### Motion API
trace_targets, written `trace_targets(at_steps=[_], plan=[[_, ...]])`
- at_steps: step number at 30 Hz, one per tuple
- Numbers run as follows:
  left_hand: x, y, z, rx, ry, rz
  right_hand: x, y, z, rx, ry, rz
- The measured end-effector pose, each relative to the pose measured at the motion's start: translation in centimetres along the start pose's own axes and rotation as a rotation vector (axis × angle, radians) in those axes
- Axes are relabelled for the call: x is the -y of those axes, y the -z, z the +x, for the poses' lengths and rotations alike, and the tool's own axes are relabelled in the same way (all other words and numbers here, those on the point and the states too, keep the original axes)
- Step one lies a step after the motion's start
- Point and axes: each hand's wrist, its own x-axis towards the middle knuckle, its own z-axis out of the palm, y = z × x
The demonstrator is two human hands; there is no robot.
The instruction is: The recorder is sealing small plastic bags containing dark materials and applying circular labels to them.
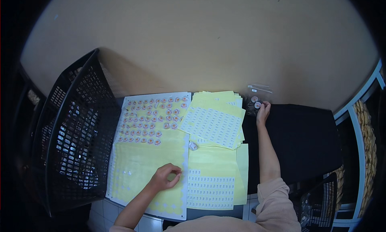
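My left hand (165, 177) hovers over the lower part of a yellow backing sheet (141, 159), its fingers curled towards the thumb. Whether something small sits between its fingertips is too fine to see. Rows of round clear stickers (150, 126) with orange and pink print fill the upper part of that sheet. At the far right, my right hand (264, 110) grips the right side of a clear zip bag (261, 91). Two round labelled pieces (257, 105) show in or on the bag, by my fingertips. One more round piece (193, 145) lies between the sheets.
A tall black plastic basket (75, 126) holding shiny packets stands at the left. Yellow sheets of small white labels (214, 123) are stacked in the middle; another label sheet (211, 191) lies nearer me. Black cloth (304, 141) covers the right side. A wall (211, 42) rises behind.
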Motion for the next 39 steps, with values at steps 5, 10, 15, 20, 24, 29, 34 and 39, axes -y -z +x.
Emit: trace_targets(at_steps=[5,10,15,20,24,29,34,39], plan=[[-0.5,0.4,0.2,0.039,-0.079,0.163,2.0,-1.3,-1.2,0.016,0.076,-0.066],[-0.6,0.1,0.4,0.059,-0.21,0.257,2.1,-0.3,-1.6,0.031,0.12,-0.266],[-0.3,0.1,0.5,0.035,-0.326,0.285,3.5,0.9,-2.6,-0.015,0.135,-0.297],[-1.0,0.3,0.1,0.095,-0.323,0.332,8.1,5.1,-2.6,-0.131,0.379,-0.269],[-4.8,0.8,-1.7,0.108,-0.131,0.407,18.1,4.8,-7.8,0.015,0.408,-0.166],[-10.2,7.3,-6.1,0.05,-0.246,0.329,26.5,1.7,-17.3,0.479,0.661,-0.118],[-15.1,19.1,-16.3,-0.381,-0.339,0.509,32.1,-4.6,-29.1,1.036,0.792,-0.172],[-17.7,26.5,-22.4,-1.009,-0.558,-0.166,34.0,-10.0,-36.6,1.364,0.897,-0.102]])
